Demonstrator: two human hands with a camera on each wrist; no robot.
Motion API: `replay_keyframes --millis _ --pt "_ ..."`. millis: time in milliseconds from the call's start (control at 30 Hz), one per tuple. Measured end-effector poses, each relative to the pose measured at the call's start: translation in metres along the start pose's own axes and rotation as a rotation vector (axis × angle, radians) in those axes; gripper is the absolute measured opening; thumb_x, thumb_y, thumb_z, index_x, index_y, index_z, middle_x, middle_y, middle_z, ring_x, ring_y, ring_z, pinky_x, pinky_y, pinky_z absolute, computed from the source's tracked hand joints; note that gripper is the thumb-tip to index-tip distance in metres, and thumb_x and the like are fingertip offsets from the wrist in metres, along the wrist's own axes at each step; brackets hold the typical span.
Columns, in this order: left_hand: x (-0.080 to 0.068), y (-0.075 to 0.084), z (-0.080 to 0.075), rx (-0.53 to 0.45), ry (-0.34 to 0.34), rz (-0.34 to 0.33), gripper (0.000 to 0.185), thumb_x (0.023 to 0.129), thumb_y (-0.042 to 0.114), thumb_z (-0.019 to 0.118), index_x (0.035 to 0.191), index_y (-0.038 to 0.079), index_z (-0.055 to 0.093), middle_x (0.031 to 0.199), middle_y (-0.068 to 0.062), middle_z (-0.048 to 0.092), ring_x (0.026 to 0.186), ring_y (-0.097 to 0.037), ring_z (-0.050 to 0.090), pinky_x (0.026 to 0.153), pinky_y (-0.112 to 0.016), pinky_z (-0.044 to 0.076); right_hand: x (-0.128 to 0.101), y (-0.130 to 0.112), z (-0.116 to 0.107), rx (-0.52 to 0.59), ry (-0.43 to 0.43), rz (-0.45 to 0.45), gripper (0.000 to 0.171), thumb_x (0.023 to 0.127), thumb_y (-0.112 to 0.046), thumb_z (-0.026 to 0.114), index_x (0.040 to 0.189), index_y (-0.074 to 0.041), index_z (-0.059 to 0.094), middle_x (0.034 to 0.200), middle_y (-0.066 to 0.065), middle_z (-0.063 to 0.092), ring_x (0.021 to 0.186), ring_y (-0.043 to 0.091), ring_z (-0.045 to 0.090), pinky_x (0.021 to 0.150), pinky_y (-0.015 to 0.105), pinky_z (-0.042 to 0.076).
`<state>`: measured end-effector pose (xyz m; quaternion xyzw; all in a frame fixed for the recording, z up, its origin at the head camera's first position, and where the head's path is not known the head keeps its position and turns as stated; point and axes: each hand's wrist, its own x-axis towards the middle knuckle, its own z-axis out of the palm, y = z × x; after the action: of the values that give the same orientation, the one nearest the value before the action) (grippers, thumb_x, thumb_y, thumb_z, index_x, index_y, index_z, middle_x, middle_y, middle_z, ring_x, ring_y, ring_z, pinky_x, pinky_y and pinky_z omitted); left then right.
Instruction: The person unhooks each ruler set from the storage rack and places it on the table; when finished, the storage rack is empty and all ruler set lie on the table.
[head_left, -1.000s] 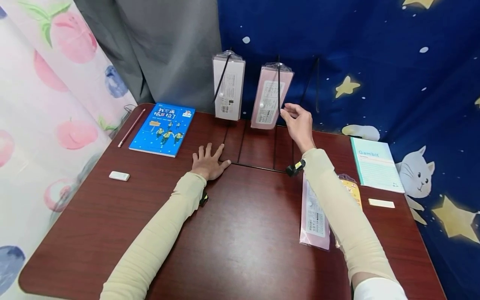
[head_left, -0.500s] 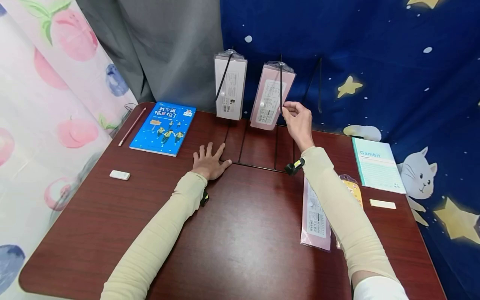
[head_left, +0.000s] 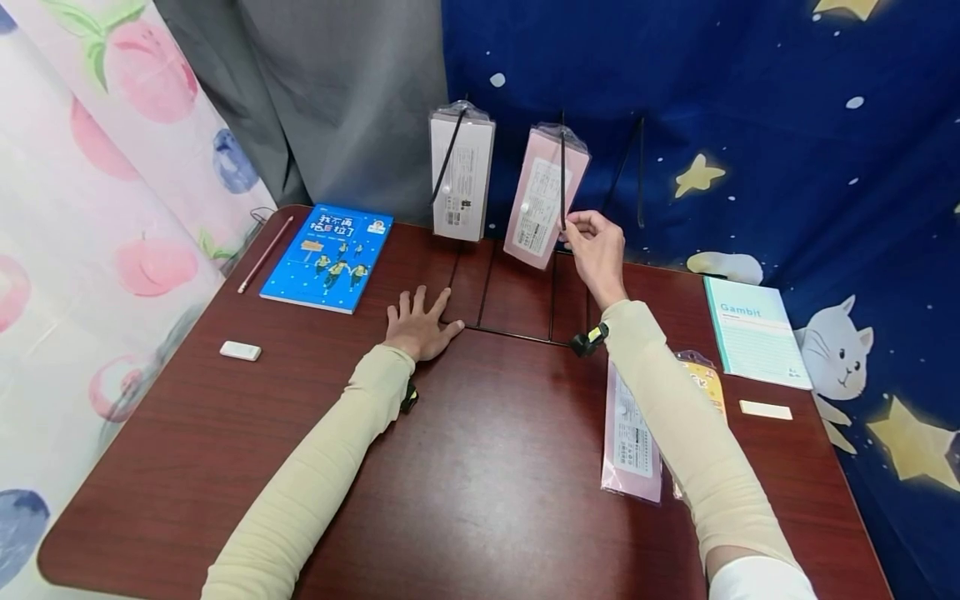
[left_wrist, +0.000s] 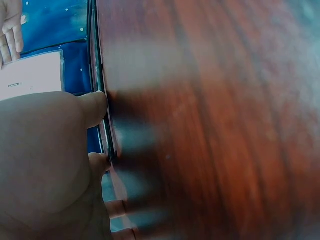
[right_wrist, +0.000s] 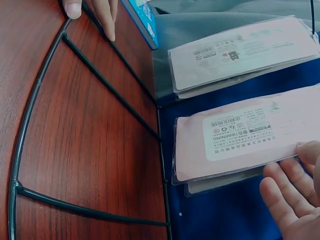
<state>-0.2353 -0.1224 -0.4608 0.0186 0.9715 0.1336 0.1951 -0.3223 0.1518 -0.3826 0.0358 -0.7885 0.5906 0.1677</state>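
A black wire rack point(head_left: 517, 334) stands at the table's back, its base wires point(right_wrist: 100, 80) lying on the wood. A white packet point(head_left: 459, 175) hangs on its left hook and a pink packet point(head_left: 542, 196) on the middle hook; the right hook point(head_left: 640, 167) is bare. My right hand point(head_left: 596, 242) pinches the pink packet's point(right_wrist: 245, 135) lower right edge, with the fingers point(right_wrist: 285, 200) under it. My left hand point(head_left: 420, 321) lies flat with fingers spread on the table, fingertips at the base's left corner point(left_wrist: 100, 75).
Under my right forearm lie a second pink packet point(head_left: 630, 442) and a yellow one point(head_left: 705, 383). A teal notebook point(head_left: 753, 329) and a white eraser point(head_left: 765, 409) are at the right. At the left are a blue book point(head_left: 327, 257), a pencil point(head_left: 264, 254) and another eraser point(head_left: 240, 351).
My right hand has closed its fingers on the hanging pink packet's edge, and the packet now tilts with its lower end swung out. The left hand has stayed put.
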Motion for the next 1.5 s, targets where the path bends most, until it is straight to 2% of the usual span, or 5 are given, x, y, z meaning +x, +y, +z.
replay_keyframes --millis 367,733,1000,1233,1500 --pt "-0.010 0.004 -0.004 -0.001 0.019 0.012 0.073 0.109 0.058 0.031 0.169 0.028 0.003 0.175 -0.019 -0.002 0.161 -0.046 -0.003 0.128 -0.064 0.005 -0.007 0.002 -0.005 -0.086 -0.019 -0.028 0.026 0.099 -0.023 0.072 0.112 -0.001 0.078 0.100 0.022 0.079 0.081 0.024 0.077 0.082 0.039 0.062" --pt "-0.001 0.001 0.001 0.015 0.002 -0.002 0.072 0.109 0.059 0.030 0.168 0.030 0.000 0.175 -0.019 -0.004 0.161 -0.046 -0.005 0.128 -0.064 0.004 -0.021 -0.001 -0.010 0.029 -0.037 -0.052 0.027 0.097 -0.014 0.074 0.111 0.009 0.075 0.101 0.030 0.075 0.069 0.008 0.070 0.073 0.029 0.062" --pt "0.010 -0.004 0.005 0.002 -0.001 0.000 0.075 0.108 0.062 0.032 0.168 0.031 0.002 0.175 -0.017 -0.003 0.161 -0.046 -0.004 0.127 -0.066 0.005 -0.030 -0.006 -0.014 0.085 -0.055 -0.053 0.027 0.097 -0.015 0.074 0.109 0.009 0.075 0.088 0.010 0.077 0.066 0.005 0.071 0.067 0.020 0.060" --pt "0.010 -0.003 0.004 -0.008 -0.001 0.002 0.075 0.108 0.062 0.031 0.168 0.031 0.002 0.175 -0.017 -0.004 0.161 -0.046 -0.005 0.127 -0.066 0.004 -0.038 -0.007 -0.017 0.080 -0.055 -0.066 0.025 0.097 -0.014 0.074 0.108 0.008 0.075 0.084 0.008 0.076 0.064 0.005 0.071 0.066 0.020 0.060" --pt "0.009 -0.004 0.005 -0.008 -0.001 -0.001 0.075 0.107 0.062 0.032 0.168 0.030 0.001 0.175 -0.018 -0.003 0.160 -0.046 -0.005 0.126 -0.066 0.005 -0.050 -0.014 -0.022 0.062 -0.098 -0.035 0.029 0.098 -0.016 0.073 0.114 0.008 0.074 0.097 0.023 0.076 0.068 0.007 0.072 0.071 0.024 0.061"
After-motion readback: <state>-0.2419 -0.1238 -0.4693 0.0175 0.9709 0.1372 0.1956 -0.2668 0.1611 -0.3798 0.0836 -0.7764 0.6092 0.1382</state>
